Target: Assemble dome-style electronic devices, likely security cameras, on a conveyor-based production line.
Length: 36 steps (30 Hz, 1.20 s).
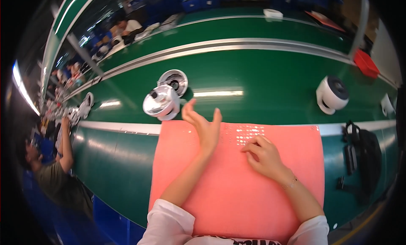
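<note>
My left hand (204,129) is raised over the far edge of a pink foam mat (228,194), its fingers spread and holding nothing visible. Just beyond its fingertips stands a white round-bodied device (163,103) with a glossy front. An open round white shell (179,82) with a dark inside lies against it. Lower right of that, my right hand (265,156) has thumb and fingers drawn together at a patch of small shiny round dots (249,133) on the mat. Whatever its fingertips pinch is too small to make out.
A white camera-like device (332,95) with a dark face stands on the green bench (253,84) at right. A red tray (365,63) sits at far right, and a black bag (368,160) lies right of the mat. A co-worker (55,169) works at left beside white parts.
</note>
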{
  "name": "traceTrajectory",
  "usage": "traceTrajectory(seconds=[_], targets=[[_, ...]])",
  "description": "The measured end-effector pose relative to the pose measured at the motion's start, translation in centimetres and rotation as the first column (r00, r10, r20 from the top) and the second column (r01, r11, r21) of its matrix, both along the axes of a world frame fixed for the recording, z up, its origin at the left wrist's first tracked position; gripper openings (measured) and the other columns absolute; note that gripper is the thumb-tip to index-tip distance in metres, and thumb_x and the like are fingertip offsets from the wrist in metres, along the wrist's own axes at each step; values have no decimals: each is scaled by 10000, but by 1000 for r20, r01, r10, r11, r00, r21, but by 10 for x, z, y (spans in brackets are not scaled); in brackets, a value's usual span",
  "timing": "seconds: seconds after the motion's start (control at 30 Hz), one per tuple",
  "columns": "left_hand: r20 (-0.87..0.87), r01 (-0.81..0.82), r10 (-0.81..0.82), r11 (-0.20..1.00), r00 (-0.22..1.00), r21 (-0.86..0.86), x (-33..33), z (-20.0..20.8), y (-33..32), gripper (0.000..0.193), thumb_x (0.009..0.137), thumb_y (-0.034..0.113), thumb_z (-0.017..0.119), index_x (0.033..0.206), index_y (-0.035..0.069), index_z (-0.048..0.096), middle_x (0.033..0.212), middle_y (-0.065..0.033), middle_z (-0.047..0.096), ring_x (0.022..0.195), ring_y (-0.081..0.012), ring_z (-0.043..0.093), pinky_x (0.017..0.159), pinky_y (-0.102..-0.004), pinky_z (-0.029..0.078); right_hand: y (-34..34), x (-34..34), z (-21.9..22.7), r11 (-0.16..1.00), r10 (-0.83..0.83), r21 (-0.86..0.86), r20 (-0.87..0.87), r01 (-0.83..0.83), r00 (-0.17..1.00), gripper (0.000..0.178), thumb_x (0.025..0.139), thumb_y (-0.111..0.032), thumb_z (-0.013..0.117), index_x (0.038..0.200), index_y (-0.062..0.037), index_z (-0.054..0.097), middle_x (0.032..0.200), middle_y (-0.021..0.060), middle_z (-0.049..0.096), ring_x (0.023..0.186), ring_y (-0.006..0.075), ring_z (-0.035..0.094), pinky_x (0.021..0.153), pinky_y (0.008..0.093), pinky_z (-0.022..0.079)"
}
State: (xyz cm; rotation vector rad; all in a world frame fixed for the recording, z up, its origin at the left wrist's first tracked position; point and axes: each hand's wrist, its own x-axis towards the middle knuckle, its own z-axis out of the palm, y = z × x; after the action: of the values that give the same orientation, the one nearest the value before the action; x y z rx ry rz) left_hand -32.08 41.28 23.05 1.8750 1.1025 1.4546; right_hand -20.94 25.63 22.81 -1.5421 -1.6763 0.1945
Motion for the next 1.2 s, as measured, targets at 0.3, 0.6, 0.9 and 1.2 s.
traceTrajectory(seconds=[0.3,0.6,0.9,1.2], targets=[[672,164,360,795,647,-584,-85,12,83,747,799,283,596,1326,145,85,1310,-158,195,1146,-271,352,882,-368,406,3,-9,8,1000,-20,8,7,20,1000,119,682,-5,580,775,-71,615,765,48,496,744,205,506,647,316,434],[738,278,181,848,650,-452,-84,6,94,599,824,155,556,1324,108,230,1279,-174,334,1090,-321,485,861,-391,475,4,-8,9,1000,-5,-23,40,6,999,139,700,-11,578,825,-60,613,810,61,509,773,212,516,667,311,446],[652,505,-97,721,752,-475,-65,68,56,564,809,272,546,1279,18,366,1050,-170,549,834,-301,619,652,-297,544,0,2,46,978,-197,79,31,194,980,697,677,2,642,1302,-144,370,1264,175,272,1000,271,467,772,367,456],[623,693,-336,504,707,-515,-66,83,36,392,839,292,496,1093,-6,504,953,-146,613,775,-213,639,633,-301,545,-13,34,60,834,-367,510,225,212,903,359,566,98,664,862,-94,594,1209,144,342,1131,320,396,885,371,422]])
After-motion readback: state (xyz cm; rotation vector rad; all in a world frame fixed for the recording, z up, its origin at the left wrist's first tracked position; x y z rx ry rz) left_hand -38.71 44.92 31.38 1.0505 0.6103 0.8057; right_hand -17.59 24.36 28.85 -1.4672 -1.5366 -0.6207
